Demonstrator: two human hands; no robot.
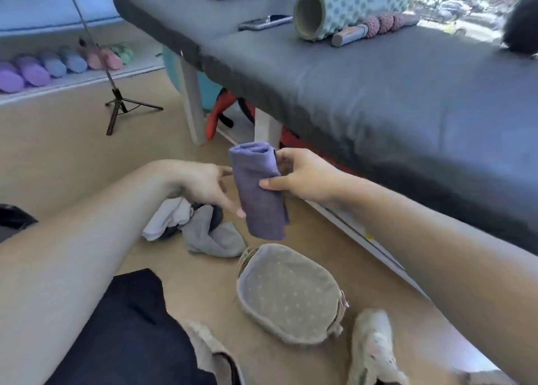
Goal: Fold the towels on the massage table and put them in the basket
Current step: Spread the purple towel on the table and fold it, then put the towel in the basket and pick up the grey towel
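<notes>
Both forearms reach forward over the floor. The right hand (pixel 302 175) pinches a folded purple towel (pixel 259 192) between thumb and fingers, holding it upright above the lined basket (pixel 288 294). The left hand (pixel 209 186), fingers straight, touches the towel's left edge. Crumpled grey towels (pixel 203 227) on the floor are partly hidden behind the left hand. The padded worktop (pixel 378 87) stands far right.
</notes>
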